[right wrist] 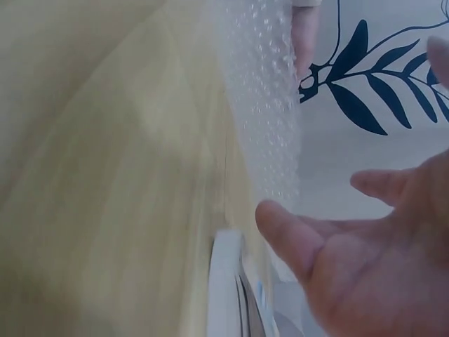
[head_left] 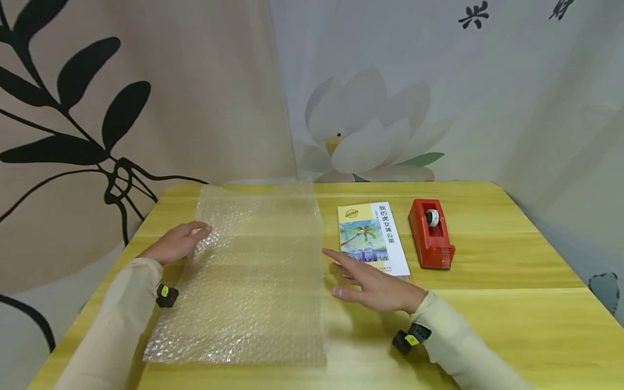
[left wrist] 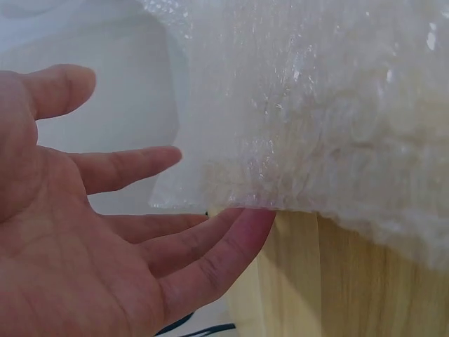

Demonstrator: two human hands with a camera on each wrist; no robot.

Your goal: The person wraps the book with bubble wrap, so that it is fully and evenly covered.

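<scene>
A sheet of clear bubble wrap lies spread on the wooden table, its far end reaching the back edge. My left hand is at the sheet's left side. In the left wrist view, the thumb and fingers of this hand are spread apart, and the lower fingertips meet the wrap's edge. My right hand hovers by the sheet's right edge, fingers extended and nothing in them. It overlaps the lower left part of a book with a palm tree picture on its cover.
A red tape dispenser with a small roll of tape stands right of the book. The yellow wooden table ends at the back against a printed curtain with leaves and a lotus.
</scene>
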